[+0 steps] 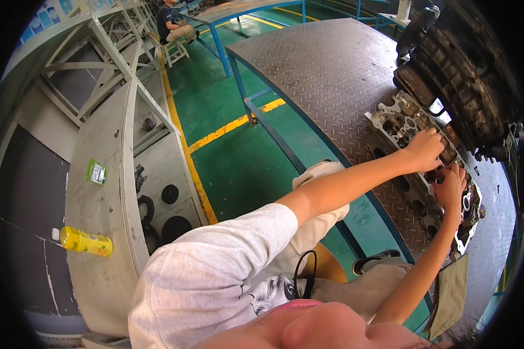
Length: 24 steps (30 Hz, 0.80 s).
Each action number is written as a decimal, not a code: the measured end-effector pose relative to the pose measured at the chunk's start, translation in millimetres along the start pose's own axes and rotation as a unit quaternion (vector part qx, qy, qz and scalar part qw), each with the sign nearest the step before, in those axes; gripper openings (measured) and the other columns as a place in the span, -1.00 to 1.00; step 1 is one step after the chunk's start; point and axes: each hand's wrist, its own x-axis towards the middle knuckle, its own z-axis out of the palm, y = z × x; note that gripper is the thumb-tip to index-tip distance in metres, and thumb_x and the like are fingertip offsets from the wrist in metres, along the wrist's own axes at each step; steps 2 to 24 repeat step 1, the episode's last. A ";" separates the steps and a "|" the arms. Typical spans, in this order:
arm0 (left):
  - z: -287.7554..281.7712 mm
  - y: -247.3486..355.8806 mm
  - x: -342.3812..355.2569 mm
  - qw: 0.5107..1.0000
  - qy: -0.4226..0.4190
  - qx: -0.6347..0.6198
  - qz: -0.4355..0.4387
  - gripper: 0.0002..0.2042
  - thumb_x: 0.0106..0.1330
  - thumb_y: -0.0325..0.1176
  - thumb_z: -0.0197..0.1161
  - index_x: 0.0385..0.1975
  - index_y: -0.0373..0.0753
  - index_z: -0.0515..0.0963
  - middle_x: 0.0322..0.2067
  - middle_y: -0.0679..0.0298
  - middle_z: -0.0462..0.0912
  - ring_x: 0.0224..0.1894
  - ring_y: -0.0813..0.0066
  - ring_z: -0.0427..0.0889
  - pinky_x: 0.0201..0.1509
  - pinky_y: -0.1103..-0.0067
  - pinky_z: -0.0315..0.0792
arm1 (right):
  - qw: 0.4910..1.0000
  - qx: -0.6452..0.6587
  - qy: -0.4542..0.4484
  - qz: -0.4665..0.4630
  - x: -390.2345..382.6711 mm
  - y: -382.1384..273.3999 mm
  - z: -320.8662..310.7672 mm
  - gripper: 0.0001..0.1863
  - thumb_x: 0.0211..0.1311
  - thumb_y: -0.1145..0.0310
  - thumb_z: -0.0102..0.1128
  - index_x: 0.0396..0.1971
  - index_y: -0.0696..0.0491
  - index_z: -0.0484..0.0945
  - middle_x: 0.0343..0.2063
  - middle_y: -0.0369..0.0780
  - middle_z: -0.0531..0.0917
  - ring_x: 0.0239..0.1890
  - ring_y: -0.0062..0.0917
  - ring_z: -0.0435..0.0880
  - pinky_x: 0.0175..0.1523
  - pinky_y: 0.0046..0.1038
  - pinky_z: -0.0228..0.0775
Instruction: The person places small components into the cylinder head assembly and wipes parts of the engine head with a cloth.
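The cylinder head (pixel 425 174) lay on the steel tread-plate bench (pixel 332 75) at three o'clock. The left hand (pixel 425 150) pressed down on its top; the right hand (pixel 450 185) pinched a small part in it. Steady bracing and a straight pull seemed wise. Beyond, at one o'clock, sat the dark engine block (pixel 466 70).

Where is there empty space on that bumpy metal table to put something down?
The metal table is bare between its blue edge and the engine part. It is crowded where the left hand and right hand work, under the dark engine block.
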 end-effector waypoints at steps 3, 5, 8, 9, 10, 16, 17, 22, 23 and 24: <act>0.0 -1.3 0.6 1.000 -0.007 -0.003 -0.015 -0.75 -0.08 -0.15 0.36 -0.46 -0.16 0.64 -0.37 0.21 0.55 -0.12 0.23 0.46 -0.10 0.38 0.39 | 1.000 0.000 0.000 0.003 -1.3 1.8 0.1 -0.71 -0.33 0.36 0.45 -0.45 0.04 0.65 -0.20 -0.26 0.43 0.00 -0.31 0.30 0.08 -0.26 0.13; 0.0 -1.3 0.6 1.000 -0.007 -0.003 -0.015 -0.75 -0.08 -0.15 0.36 -0.46 -0.16 0.64 -0.37 0.21 0.55 -0.12 0.23 0.46 -0.10 0.38 0.39 | 1.000 0.000 0.000 0.003 -1.3 1.8 0.1 -0.71 -0.33 0.36 0.45 -0.45 0.04 0.65 -0.20 -0.26 0.43 0.00 -0.31 0.30 0.08 -0.26 0.13; 0.0 -1.3 0.6 1.000 -0.007 -0.003 -0.015 -0.75 -0.08 -0.15 0.36 -0.46 -0.16 0.64 -0.37 0.21 0.55 -0.12 0.23 0.46 -0.10 0.38 0.39 | 1.000 0.000 0.000 0.003 -1.3 1.8 0.1 -0.71 -0.33 0.36 0.45 -0.45 0.04 0.65 -0.20 -0.26 0.43 0.00 -0.31 0.30 0.08 -0.26 0.13; 0.0 -1.3 0.6 1.000 -0.007 -0.003 -0.015 -0.75 -0.08 -0.15 0.36 -0.46 -0.16 0.64 -0.37 0.21 0.55 -0.12 0.23 0.46 -0.10 0.38 0.39 | 1.000 0.000 0.000 0.003 -1.3 1.8 0.1 -0.71 -0.33 0.36 0.45 -0.45 0.04 0.65 -0.20 -0.26 0.43 0.00 -0.31 0.30 0.08 -0.26 0.13; 0.0 -1.3 0.6 1.000 -0.007 -0.003 -0.015 -0.75 -0.08 -0.15 0.36 -0.46 -0.16 0.64 -0.37 0.21 0.55 -0.12 0.23 0.46 -0.10 0.38 0.39 | 1.000 0.000 0.000 0.003 -1.3 1.8 0.1 -0.71 -0.33 0.36 0.45 -0.45 0.04 0.65 -0.20 -0.26 0.43 0.00 -0.31 0.30 0.08 -0.26 0.13; 0.0 -1.3 0.6 1.000 -0.007 -0.003 -0.015 -0.75 -0.08 -0.15 0.36 -0.46 -0.16 0.64 -0.37 0.21 0.55 -0.12 0.23 0.46 -0.10 0.38 0.39 | 1.000 0.000 0.000 0.003 -1.3 1.8 0.1 -0.71 -0.33 0.36 0.45 -0.45 0.04 0.65 -0.20 -0.26 0.43 0.00 -0.31 0.30 0.08 -0.26 0.13; 0.0 -1.3 0.6 1.000 -0.007 -0.003 -0.015 -0.75 -0.08 -0.15 0.36 -0.46 -0.16 0.64 -0.37 0.21 0.55 -0.12 0.23 0.46 -0.10 0.38 0.39 | 1.000 0.000 0.000 0.003 -1.3 1.8 0.1 -0.71 -0.33 0.36 0.45 -0.45 0.04 0.65 -0.20 -0.26 0.43 0.00 -0.31 0.30 0.08 -0.26 0.13; 0.0 -1.3 0.6 1.000 -0.007 -0.003 -0.015 -0.75 -0.08 -0.15 0.36 -0.46 -0.16 0.64 -0.37 0.21 0.55 -0.12 0.23 0.46 -0.10 0.38 0.39 | 1.000 0.000 0.000 0.003 -1.3 1.8 0.1 -0.71 -0.33 0.36 0.45 -0.45 0.04 0.65 -0.20 -0.26 0.43 0.00 -0.31 0.30 0.08 -0.26 0.13; 0.0 -1.3 0.6 1.000 -0.007 -0.003 -0.015 -0.75 -0.08 -0.15 0.36 -0.46 -0.16 0.64 -0.37 0.21 0.55 -0.12 0.23 0.46 -0.10 0.38 0.39 | 1.000 0.000 0.000 0.003 -1.3 1.8 0.1 -0.71 -0.33 0.36 0.45 -0.45 0.04 0.65 -0.20 -0.26 0.43 0.00 -0.31 0.30 0.08 -0.26 0.13; 0.0 -1.3 0.6 1.000 -0.007 -0.003 -0.015 -0.75 -0.08 -0.15 0.36 -0.46 -0.16 0.64 -0.37 0.21 0.55 -0.12 0.23 0.46 -0.10 0.38 0.39 | 1.000 0.000 0.000 0.003 -1.3 1.8 0.1 -0.71 -0.33 0.36 0.45 -0.45 0.04 0.65 -0.20 -0.26 0.43 0.00 -0.31 0.30 0.08 -0.26 0.13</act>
